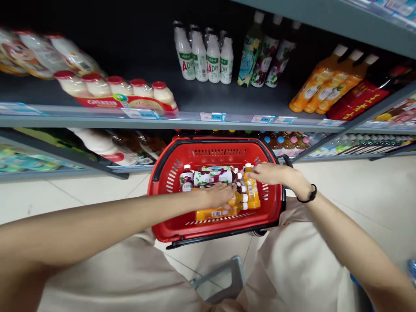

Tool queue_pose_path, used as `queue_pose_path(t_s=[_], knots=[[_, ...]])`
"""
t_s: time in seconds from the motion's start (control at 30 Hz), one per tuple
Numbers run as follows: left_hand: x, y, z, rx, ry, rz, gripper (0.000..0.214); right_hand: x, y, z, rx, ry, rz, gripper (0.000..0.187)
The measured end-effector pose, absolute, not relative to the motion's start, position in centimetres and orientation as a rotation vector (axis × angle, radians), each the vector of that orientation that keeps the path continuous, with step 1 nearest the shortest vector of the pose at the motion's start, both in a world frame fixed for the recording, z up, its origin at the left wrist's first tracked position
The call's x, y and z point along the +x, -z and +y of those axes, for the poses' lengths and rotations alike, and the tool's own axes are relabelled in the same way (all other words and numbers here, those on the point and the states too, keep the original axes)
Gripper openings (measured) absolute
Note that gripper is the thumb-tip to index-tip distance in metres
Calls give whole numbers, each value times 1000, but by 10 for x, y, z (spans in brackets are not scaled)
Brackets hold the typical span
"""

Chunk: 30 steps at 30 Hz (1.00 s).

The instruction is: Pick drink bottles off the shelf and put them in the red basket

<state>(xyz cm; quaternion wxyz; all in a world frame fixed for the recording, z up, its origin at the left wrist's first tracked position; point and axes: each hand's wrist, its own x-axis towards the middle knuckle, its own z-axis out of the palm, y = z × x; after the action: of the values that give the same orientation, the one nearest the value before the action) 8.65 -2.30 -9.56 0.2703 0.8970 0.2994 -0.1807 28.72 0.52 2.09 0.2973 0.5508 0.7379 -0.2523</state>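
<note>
Inside the red shopping basket point(214, 232), my left hand point(219, 196) lies over an orange juice bottle point(239, 199), thumb on its near side and fingers on its far side. My right hand point(273, 174) reaches in from the right, its fingers stretched toward the upper part of another orange juice bottle point(252, 193) and seeming to touch it. A third orange bottle point(216, 214) lies along the near side. Behind my left hand rest a purple-labelled bottle point(212, 177) lying flat and a dark bottle with a white cap point(186, 180). My left hand partly covers the bottles beneath.
The shelf ahead point(195, 97) holds white milk-drink bottles point(206, 58), purple-labelled bottles point(265, 58), leaning orange juice bottles point(328, 84) and red-capped packs point(113, 93). Below the basket, a grey handle-like frame point(238, 277) shows between my knees. Pale floor tiles point(357, 190) lie around.
</note>
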Motion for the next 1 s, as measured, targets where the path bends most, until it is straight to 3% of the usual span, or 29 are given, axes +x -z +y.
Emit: queue_pose_path(t_s=[0.17,0.27,0.43,0.77,0.87,1.0], knots=[[95,107,-21,2413,505,768,83,283,-10,7,1310,699,2125,48],[97,113,-16,2440,510,771,82,283,-8,10,1267,819,2136,51],[97,126,-6,2333,448,800,90,283,-13,11,1344,750,2125,50],[62,139,-5,2345,782,911,109,286,-9,4,1334,766,2116,54],[51,136,-3,2350,738,918,101,284,-4,0,1390,734,2131,47],[42,118,-4,2380,607,896,73,279,-11,-5,1445,670,2118,44]])
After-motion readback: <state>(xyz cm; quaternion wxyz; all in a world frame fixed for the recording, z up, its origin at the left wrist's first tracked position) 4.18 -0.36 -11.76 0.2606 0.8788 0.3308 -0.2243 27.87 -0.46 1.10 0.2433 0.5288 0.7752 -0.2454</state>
